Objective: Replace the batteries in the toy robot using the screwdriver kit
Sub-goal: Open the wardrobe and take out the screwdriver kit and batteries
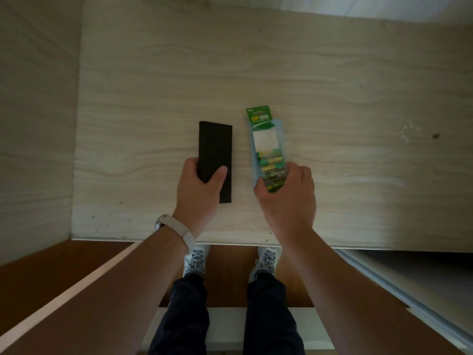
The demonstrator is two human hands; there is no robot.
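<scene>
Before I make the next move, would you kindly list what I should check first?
1. Left hand grips the black case: ok.
2. Right hand grips the GP battery pack: ok.
3. Pack holds batteries: ok, several show at its near end.
4. Case and pack apart on the wooden table: ok.
5. Toy robot in view: not ok.
6. Screwdriver inside the closed case: cannot tell.

Likely a home — pale wood-grain table (281,60) above a brown floor (38,272).
</scene>
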